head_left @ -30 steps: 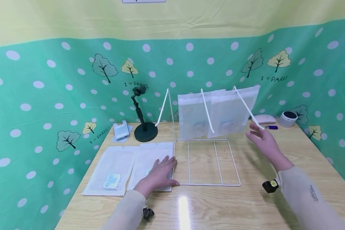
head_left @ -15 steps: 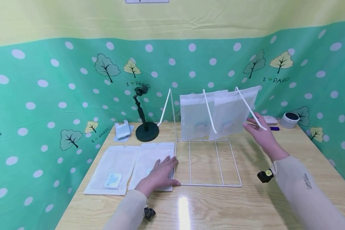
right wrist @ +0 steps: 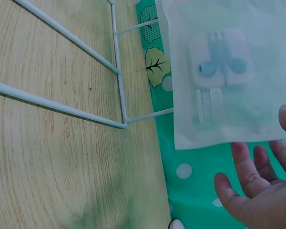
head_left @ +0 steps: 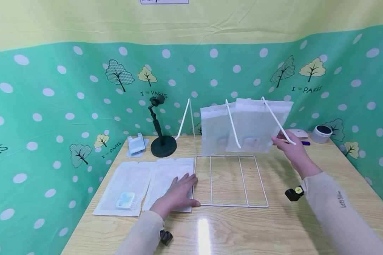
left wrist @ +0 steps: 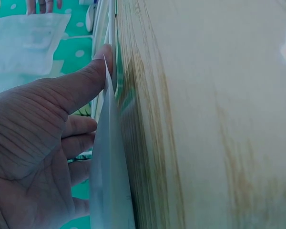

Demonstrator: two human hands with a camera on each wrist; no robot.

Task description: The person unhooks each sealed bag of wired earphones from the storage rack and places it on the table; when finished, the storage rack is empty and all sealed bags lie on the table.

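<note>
Right hand [head_left: 292, 148] touching hanging pouch [head_left: 258, 124] — left hand [head_left: 178, 193] flat on table pouch [head_left: 170, 177]

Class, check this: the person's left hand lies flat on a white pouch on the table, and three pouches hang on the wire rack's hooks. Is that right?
Not quite. Only two pouches hang on the wire rack: the left hanging pouch and the right hanging pouch, as the head view shows. The left hand does lie flat on a white pouch on the table.
</note>
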